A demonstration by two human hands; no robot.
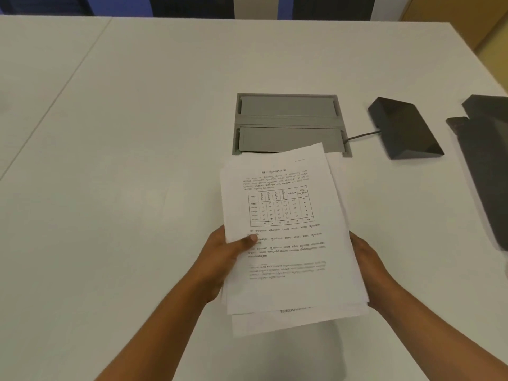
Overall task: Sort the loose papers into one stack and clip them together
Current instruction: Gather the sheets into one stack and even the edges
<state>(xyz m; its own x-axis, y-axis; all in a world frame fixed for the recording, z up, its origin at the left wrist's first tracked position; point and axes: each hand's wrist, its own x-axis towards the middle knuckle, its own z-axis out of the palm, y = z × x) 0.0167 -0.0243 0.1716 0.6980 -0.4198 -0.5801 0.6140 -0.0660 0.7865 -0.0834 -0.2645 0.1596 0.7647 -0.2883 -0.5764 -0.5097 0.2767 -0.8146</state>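
Uneven papers [288, 243] held between my grips, over the surface [137, 160]: left grip [222, 259] pinches them, thumb on top; right grip [368, 270] fingers hidden, closure I cannot tell. Best knock edges flush before clipping.

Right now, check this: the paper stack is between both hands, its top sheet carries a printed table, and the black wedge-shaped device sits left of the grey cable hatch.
Not quite. The head view shows the black wedge-shaped device right of the grey cable hatch, not left. The paper stack is between the left hand and right hand, printed table on top.
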